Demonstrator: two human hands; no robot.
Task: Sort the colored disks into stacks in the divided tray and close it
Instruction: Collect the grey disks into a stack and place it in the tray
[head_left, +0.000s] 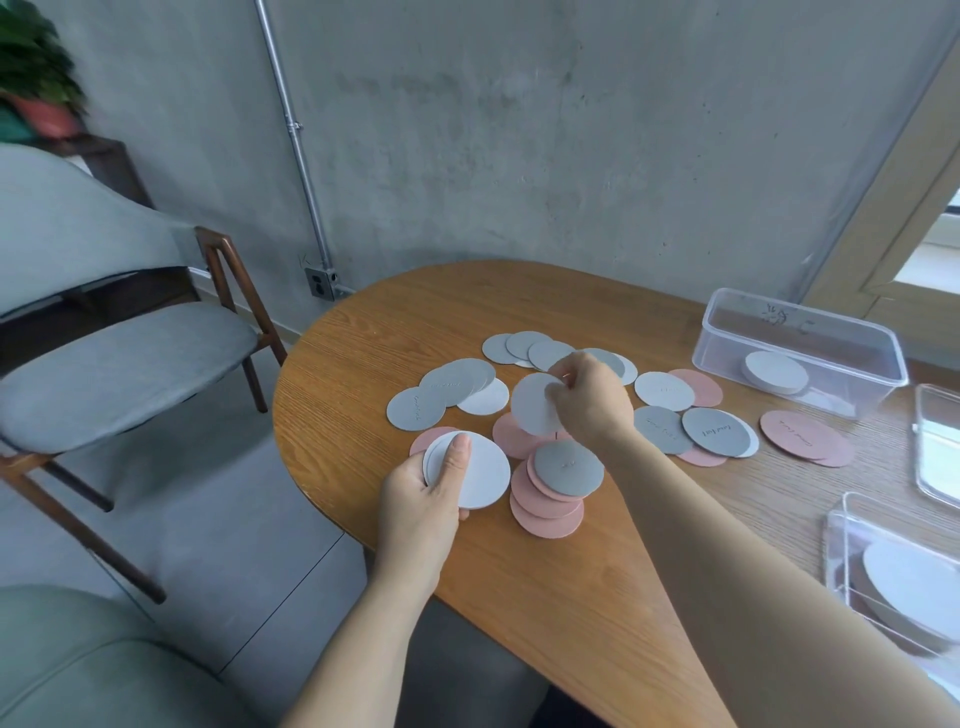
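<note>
Gathering step, mid-sort, with whites collected in hand before going to the tray.

Left grip (426, 488) curled round a small stack of white disks (483, 470), thumb laid across the top, held over the left edge of the counter (519, 301).

Right grip (587, 400) pinching one more white disk (535, 410) by its rim, lifted and tilted above the loose disks (569, 467) of grey, pink and white spread mid-counter.

Clear box (800, 348) at the far right edge, white stack inside. Divided tray (844, 551) at the near right corner, contents blurred.

Next, likely: lay the pinched disk flat on the held stack, edges squared — then carry the lot to one compartment. Tray not yet closed.
</note>
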